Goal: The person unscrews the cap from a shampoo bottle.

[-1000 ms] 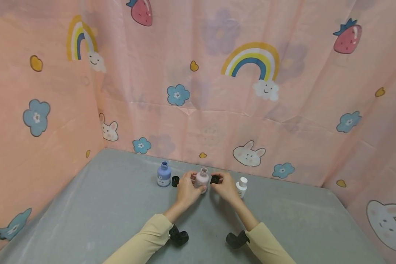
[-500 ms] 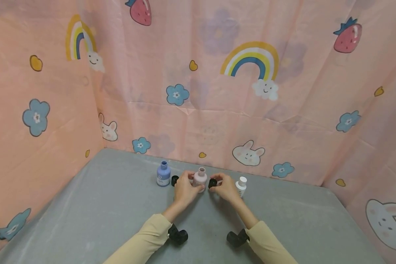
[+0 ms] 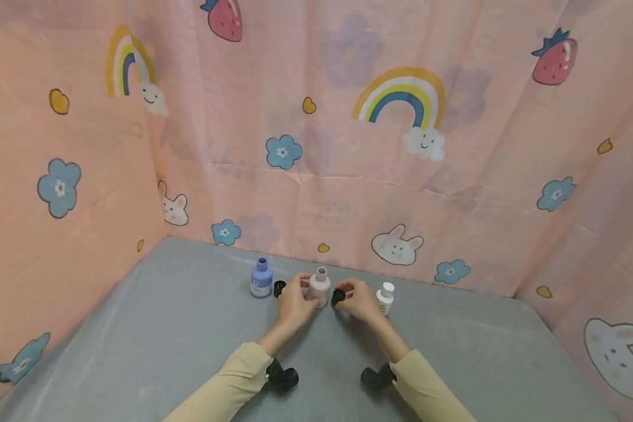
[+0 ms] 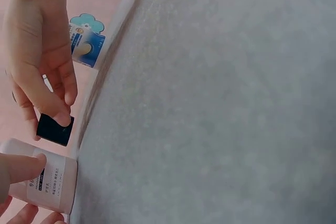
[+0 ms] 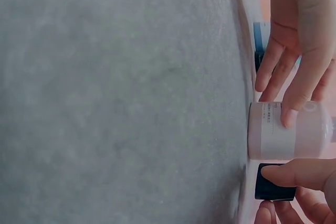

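Observation:
My left hand [image 3: 294, 305] grips the pale pink bottle [image 3: 320, 287], thumb on the front and fingers round the far side. The bottle stands upright on the table, its neck uncapped. Close to its right, my right hand [image 3: 363, 300] pinches a black cap [image 3: 338, 297] between thumb and fingers, low beside the bottle's body. In the right wrist view, the cap [image 5: 273, 188] is near the table surface, beside the printed bottle [image 5: 275, 129]. The left wrist view shows a small gap between cap [image 4: 54, 129] and bottle [image 4: 65, 182].
An uncapped blue bottle [image 3: 261, 283] stands to the left, with another black cap [image 3: 279, 289] between it and my left hand. A white bottle [image 3: 385, 299] stands behind my right wrist, partly hidden. The grey table [image 3: 190, 328] meets a patterned pink curtain [image 3: 337, 199] at the back.
My right hand has brought the black cap slightly down and to the left. The pink bottle, held in my left hand, has shifted slightly left.

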Available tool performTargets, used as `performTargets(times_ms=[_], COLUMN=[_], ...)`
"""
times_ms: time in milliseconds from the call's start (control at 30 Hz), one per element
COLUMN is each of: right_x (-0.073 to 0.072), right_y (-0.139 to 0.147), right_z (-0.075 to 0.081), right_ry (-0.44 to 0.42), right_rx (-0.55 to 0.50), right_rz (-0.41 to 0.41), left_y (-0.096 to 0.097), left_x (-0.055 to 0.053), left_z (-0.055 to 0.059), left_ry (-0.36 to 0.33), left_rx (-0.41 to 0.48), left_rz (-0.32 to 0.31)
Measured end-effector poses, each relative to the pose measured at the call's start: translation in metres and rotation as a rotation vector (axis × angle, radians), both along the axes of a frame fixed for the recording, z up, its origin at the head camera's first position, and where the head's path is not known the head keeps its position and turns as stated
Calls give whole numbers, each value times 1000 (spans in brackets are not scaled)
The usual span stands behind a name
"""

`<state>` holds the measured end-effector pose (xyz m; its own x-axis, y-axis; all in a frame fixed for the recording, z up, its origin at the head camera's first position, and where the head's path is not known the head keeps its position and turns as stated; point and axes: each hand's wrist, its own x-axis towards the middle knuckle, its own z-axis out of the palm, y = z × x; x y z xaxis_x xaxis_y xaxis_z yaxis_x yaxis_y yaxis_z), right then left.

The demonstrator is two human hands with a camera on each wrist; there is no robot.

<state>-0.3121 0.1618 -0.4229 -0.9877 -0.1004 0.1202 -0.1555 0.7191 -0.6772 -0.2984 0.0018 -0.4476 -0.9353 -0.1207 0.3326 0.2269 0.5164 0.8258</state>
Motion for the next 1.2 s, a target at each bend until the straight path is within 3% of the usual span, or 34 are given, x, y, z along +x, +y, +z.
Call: performTargets(times_ms=[200, 533, 767, 1200], right_x=[-2, -6, -5, 11], right_y=[-1, -2, 0, 3], right_z=[0, -4, -4, 6], right_ry=[-15, -42, -45, -7], right_rx=[14, -5, -3, -37], right_rz=[18, 28, 29, -2], left_y=[-3, -12, -15, -22], left_x=[1, 4, 7, 22], left_z=[0, 0, 6, 14], left_ry=[-9, -17, -42, -77], left_rx=[6, 24, 6, 0], left_rz=[-21, -107, -103, -91])
